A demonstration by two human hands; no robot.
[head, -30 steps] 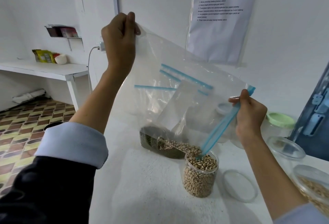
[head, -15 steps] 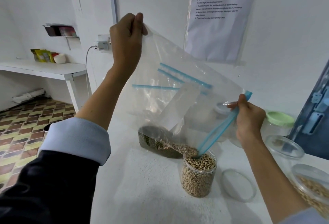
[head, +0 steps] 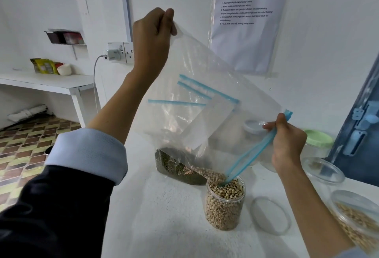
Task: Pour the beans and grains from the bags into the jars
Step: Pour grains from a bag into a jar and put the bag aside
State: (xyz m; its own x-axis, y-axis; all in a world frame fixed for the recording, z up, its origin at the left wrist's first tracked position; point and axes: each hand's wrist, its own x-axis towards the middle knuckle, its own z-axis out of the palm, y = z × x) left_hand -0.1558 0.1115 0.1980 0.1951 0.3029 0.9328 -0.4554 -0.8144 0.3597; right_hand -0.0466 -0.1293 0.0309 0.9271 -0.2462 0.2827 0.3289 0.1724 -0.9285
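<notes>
A white counter [head: 164, 227] runs along a white wall where one printed sheet [head: 244, 21] hangs in a plastic sleeve. One clear zip bag [head: 194, 77] with a blue seal is held tilted above the counter: the left hand [head: 152, 38] pinches its raised bottom corner up high, and the right hand [head: 288, 145] grips the blue seal edge lower down, so the bag's open corner dips into the mouth of one open jar [head: 224, 206]. That jar stands on the counter, filled almost to the rim with pale beans [head: 223, 210], and a small heap of the same beans lies in the bag's lowest corner at the jar's mouth. One loose clear lid [head: 270, 215] lies flat just right of the jar. Behind the jar sits one bag of dark green grains [head: 174, 171]. At the right edge are one jar with a green lid [head: 317, 140], one empty clear jar [head: 323, 170] and one jar of tan grains [head: 356, 218]. Compared with a second ago, the left hand holds the corner slightly further right, and fewer beans remain in the bag, while the jar and lid have not moved.
</notes>
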